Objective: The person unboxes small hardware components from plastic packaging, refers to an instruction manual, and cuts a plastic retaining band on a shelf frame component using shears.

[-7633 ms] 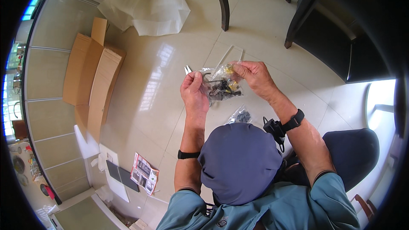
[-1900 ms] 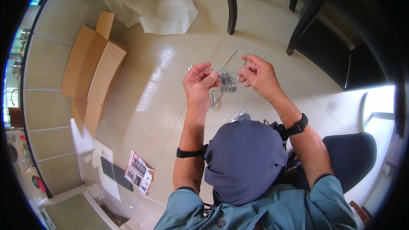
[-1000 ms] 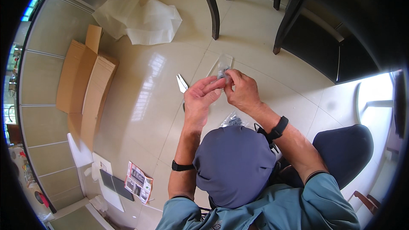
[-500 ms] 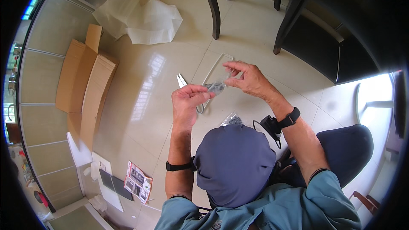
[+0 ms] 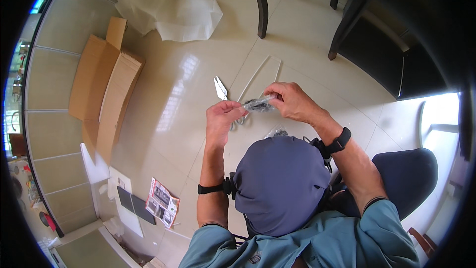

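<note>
A small clear plastic bag (image 5: 258, 104) of dark little parts is stretched between my two hands, above the tiled floor. My left hand (image 5: 221, 119) pinches its near end and my right hand (image 5: 292, 100) pinches its far end. Scissors (image 5: 221, 91) lie open on the floor just beyond my left hand, their handles hidden behind it. Another clear bag (image 5: 277, 132) shows just above the blue cap (image 5: 277, 183) on my head.
A flattened cardboard box (image 5: 106, 84) lies at the left. Crumpled white plastic wrap (image 5: 171, 12) lies at the far side. Dark chair legs (image 5: 260, 2) stand beyond. A printed leaflet (image 5: 161, 202) and white and dark flat pieces (image 5: 130, 204) lie at lower left.
My hands came together on the bag, then drew apart, the left one toward me. The scissors have stayed on the floor.
</note>
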A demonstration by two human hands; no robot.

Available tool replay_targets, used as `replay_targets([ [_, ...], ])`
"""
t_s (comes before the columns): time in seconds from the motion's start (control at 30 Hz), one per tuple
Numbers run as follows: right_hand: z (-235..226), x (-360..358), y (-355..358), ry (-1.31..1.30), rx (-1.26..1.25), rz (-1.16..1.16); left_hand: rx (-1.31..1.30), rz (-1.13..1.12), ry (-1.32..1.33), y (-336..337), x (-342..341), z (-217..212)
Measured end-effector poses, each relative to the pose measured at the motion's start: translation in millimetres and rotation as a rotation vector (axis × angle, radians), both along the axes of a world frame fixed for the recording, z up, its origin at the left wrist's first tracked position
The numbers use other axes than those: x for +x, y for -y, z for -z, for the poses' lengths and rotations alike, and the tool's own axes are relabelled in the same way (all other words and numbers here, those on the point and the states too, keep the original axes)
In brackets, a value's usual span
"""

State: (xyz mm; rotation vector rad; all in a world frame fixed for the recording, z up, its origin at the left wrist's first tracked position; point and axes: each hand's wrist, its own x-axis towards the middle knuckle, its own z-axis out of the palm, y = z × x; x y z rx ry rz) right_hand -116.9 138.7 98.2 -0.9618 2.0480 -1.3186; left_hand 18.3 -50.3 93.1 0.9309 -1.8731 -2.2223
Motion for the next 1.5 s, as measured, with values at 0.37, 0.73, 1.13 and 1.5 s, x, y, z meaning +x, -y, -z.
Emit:
replay_targets([
  [0.37,5,0,4,-0.229,-0.068,-0.045,-1.226,0.126,0.046,-8,-6,2],
  [0.73,-18,13,52,0.232,-0.18,-0.083,-0.795,0.129,-0.15,-2,10,-1],
  [1.13,93,81,140,-0.257,0.338,-0.025,-0.571,-0.484,-0.005,65,121,18],
  [1.5,114,88,135,-0.211,0.405,0.093,-0.549,-0.471,0.005,71,135,26],
])
